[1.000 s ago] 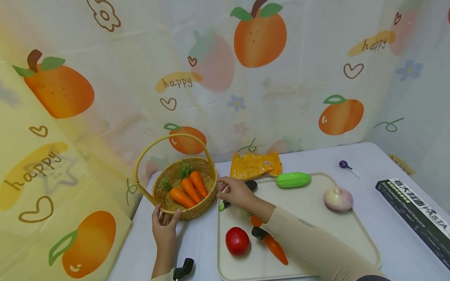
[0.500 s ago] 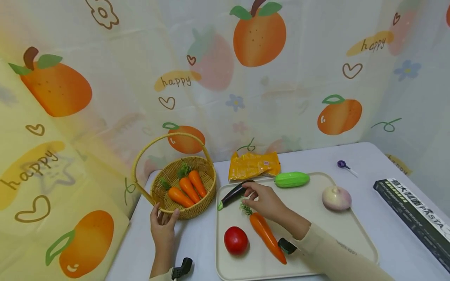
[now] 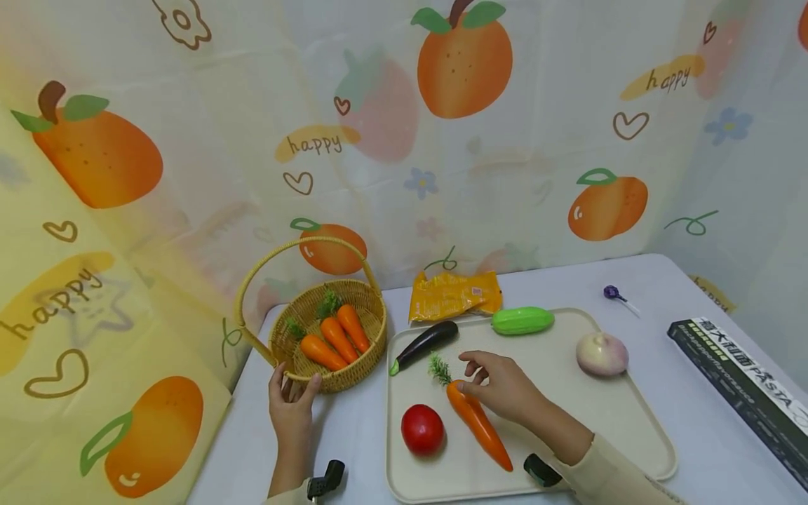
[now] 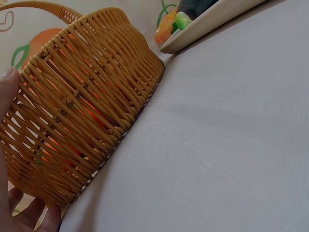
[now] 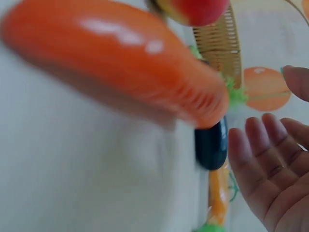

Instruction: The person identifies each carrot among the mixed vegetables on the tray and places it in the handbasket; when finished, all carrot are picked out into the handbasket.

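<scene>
A wicker basket (image 3: 353, 365) (image 4: 82, 111) with a hoop handle holds three orange carrots (image 3: 331, 340). My left hand (image 3: 290, 410) grips its near rim, thumb over the edge, fingers (image 4: 29, 217) under its side. A fourth carrot (image 3: 482, 428) (image 5: 111, 63) lies on the cream tray (image 3: 631, 421). My right hand (image 3: 499, 386) (image 5: 270, 169) is at that carrot's leafy end, the thumb touching it, the fingers relaxed and spread, holding nothing.
On the tray also lie an eggplant (image 3: 424, 344), a tomato (image 3: 423, 429), a green cucumber (image 3: 522, 320) and an onion (image 3: 602, 353). Behind it sits a yellow packet (image 3: 454, 294). A lollipop (image 3: 615, 294) and a dark pasta box (image 3: 738, 372) lie to the right.
My right hand has drawn back from beside the basket, past the eggplant, to the carrot on the tray. The eggplant now shows fully. The left hand and the basket have stayed put.
</scene>
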`<move>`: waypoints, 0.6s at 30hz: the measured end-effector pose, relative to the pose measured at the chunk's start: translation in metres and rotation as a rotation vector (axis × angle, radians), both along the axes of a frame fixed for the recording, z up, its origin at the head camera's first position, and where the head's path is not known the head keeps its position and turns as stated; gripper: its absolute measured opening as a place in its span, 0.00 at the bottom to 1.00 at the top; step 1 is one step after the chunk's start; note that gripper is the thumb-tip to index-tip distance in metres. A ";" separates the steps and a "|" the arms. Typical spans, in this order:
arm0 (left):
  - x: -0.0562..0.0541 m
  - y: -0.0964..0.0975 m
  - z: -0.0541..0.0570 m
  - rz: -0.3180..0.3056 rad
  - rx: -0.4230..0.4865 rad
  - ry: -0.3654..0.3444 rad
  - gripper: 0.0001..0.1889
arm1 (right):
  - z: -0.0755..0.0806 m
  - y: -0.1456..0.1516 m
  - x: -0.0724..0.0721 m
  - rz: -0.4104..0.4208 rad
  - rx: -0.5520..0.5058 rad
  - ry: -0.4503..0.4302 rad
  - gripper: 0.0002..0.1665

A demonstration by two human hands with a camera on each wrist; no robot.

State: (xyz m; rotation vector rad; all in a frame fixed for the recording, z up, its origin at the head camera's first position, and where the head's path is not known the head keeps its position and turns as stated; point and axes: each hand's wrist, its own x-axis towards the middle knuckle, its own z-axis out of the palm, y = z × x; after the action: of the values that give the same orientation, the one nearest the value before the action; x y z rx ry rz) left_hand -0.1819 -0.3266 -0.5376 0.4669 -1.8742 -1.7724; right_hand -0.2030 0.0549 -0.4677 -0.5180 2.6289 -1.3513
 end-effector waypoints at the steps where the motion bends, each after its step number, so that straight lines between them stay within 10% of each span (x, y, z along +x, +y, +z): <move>1: -0.001 0.001 0.000 -0.002 0.000 -0.002 0.45 | -0.003 0.004 0.002 -0.008 0.002 -0.010 0.28; 18: 0.000 0.003 0.002 0.016 0.004 0.012 0.45 | -0.025 0.021 0.014 0.083 0.091 -0.189 0.42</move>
State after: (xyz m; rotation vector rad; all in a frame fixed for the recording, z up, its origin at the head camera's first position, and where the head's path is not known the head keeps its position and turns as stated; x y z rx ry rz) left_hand -0.1816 -0.3233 -0.5354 0.4705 -1.8540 -1.7647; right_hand -0.1886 0.0760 -0.4926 -0.4573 2.4744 -1.1873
